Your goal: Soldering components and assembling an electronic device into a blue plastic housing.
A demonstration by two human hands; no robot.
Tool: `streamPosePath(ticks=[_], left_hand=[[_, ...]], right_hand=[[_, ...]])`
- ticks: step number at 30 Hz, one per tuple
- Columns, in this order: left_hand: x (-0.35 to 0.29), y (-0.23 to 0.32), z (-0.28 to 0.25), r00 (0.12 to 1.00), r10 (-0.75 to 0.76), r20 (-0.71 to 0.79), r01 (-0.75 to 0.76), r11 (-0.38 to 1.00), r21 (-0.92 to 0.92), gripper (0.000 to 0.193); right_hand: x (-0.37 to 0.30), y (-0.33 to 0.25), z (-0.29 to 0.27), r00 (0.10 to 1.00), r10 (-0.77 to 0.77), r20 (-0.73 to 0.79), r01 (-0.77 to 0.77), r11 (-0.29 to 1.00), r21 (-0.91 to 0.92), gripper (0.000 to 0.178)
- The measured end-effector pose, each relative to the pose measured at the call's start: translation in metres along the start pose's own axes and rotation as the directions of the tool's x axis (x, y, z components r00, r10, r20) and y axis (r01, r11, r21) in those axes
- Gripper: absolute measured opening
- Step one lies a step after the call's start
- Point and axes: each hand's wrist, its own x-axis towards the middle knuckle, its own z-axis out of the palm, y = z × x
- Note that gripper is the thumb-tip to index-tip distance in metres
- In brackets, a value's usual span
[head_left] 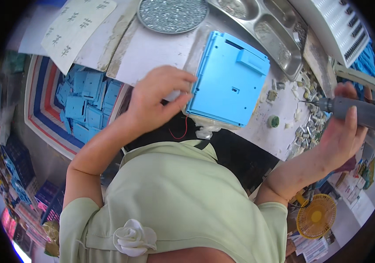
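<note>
A light blue plastic housing (227,83) lies on the bench in front of me, with a slot, a raised block and small holes on its face. My left hand (161,94) is at its left edge, fingers curled, thumb and fingertips near or touching the rim; whether they grip it is hard to make out. On the right, my right hand (343,127) is wrapped around a dark grey electric screwdriver (358,111). Its thin bit points left, toward the housing but apart from it. A small green round piece (273,121) sits between them on the bench.
A round tray of small screws (173,15) and a steel compartment tray (275,33) stand at the back. Loose metal parts (306,133) litter the right side. A striped bag (42,96) holds several blue housings. A yellow fan (316,216) is at lower right.
</note>
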Motion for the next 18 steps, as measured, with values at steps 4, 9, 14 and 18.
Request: streamPosePath(ticks=[4,9,14,18], left_hand=[[-0.027,0.001,0.006,0.999,0.035,-0.016,-0.036,0.998,-0.059,0.02],[-0.042,0.0,0.013,0.999,0.049,0.01,-0.048,0.998,-0.049,0.022],[-0.046,-0.006,0.02,0.995,0.09,-0.05,-0.088,0.995,0.046,0.025],[-0.048,-0.005,0.019,0.994,0.1,-0.039,-0.097,0.993,0.068,0.025]], right_hand=[[-0.031,-0.007,0.052,0.911,-0.409,-0.06,0.363,0.86,-0.358,0.062],[-0.064,0.019,0.105,0.58,-0.269,0.769,0.52,0.849,-0.096,0.053],[-0.066,0.033,0.119,0.42,-0.284,0.862,0.557,0.83,0.002,0.047],[-0.071,0.039,0.123,0.401,-0.329,0.855,0.554,0.831,0.06,0.041]])
